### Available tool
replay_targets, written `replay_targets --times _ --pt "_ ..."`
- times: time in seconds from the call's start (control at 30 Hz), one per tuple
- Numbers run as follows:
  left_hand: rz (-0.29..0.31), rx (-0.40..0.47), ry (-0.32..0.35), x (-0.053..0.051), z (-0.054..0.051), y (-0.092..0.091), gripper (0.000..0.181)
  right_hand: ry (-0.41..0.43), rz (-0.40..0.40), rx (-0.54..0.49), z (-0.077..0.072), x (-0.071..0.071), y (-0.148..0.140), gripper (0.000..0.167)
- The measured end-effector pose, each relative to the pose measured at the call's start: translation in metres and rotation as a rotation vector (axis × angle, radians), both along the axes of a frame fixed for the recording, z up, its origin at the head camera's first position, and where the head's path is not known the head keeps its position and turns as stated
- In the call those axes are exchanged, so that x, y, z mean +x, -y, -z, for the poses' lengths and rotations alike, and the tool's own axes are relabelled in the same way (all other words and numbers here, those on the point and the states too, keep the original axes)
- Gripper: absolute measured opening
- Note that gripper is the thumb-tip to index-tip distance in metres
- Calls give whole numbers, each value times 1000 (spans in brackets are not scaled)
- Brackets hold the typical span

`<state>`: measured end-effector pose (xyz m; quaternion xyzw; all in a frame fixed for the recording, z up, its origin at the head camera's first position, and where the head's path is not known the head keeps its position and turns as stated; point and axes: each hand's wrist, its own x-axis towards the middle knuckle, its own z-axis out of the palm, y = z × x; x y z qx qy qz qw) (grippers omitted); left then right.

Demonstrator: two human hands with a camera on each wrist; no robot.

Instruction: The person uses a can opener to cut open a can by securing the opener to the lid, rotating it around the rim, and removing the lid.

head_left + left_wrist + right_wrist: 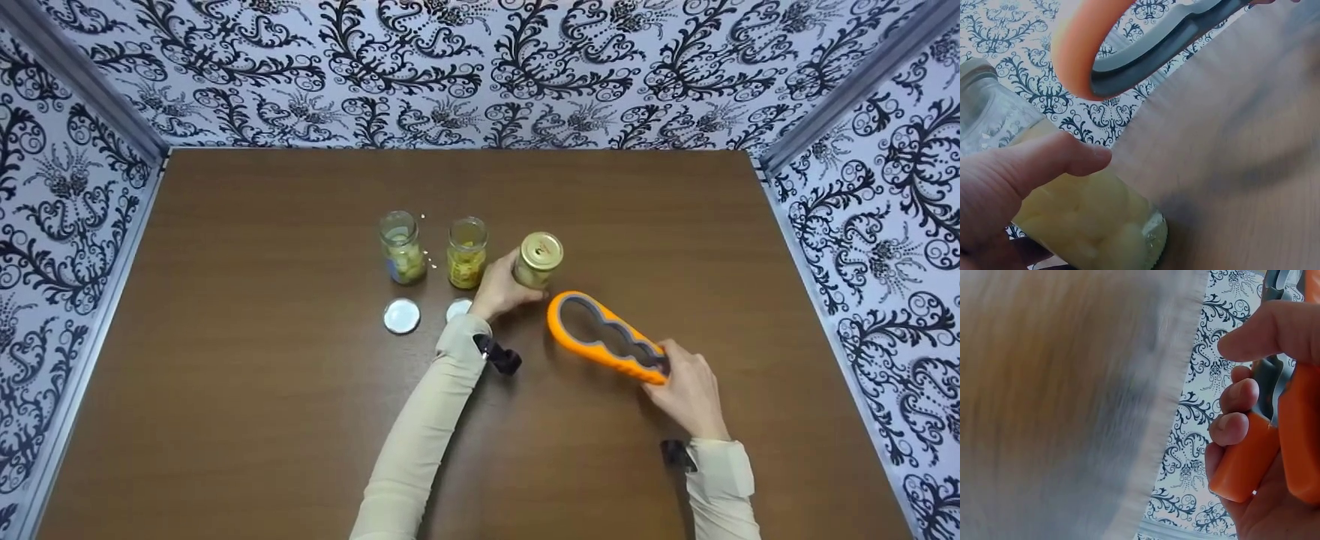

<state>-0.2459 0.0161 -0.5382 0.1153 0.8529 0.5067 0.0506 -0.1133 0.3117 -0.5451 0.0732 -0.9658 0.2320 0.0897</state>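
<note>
My left hand (504,289) grips a glass jar (534,276) that has a gold lid (541,250) on top. Pale yellow chunks fill this jar (1095,225) in the left wrist view, with the thumb lying across the glass. My right hand (690,386) holds an orange and grey multi-size jar opener (592,349) by its narrow end. The opener's wide loop is just to the right of and nearer than the lidded jar, apart from the lid. In the right wrist view, fingers (1240,395) curl round the opener's orange body (1300,433).
Left of the held jar stand two lidless jars, one with yellow pieces (466,262) and one with greenish pieces (405,259). A white lid (402,316) lies before them; another lid (458,308) is partly behind the left wrist. Small white crumbs dot the table. Patterned walls border it.
</note>
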Motion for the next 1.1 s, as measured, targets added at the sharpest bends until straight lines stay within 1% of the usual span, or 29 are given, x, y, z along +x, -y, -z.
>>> replay_targets --times 0.17,0.27,0.5,0.73,0.97,1.1 --pt "-3 -24 25 7 -2 0 63 3 11 -1 0 1 -2 47" --pt "5 -18 41 12 -3 0 60 -9 20 -7 -2 1 -3 46" --pt "30 -14 49 21 -7 3 60 -11 38 -33 -12 -2 -7 44" --pt "63 -11 73 25 -10 10 61 -38 43 -44 -29 -10 -9 44" --pt "78 1 77 33 -10 16 63 -98 55 -84 -51 -21 -5 40" --pt "86 27 76 39 -10 16 63 -119 65 -102 -62 -27 -1 38"
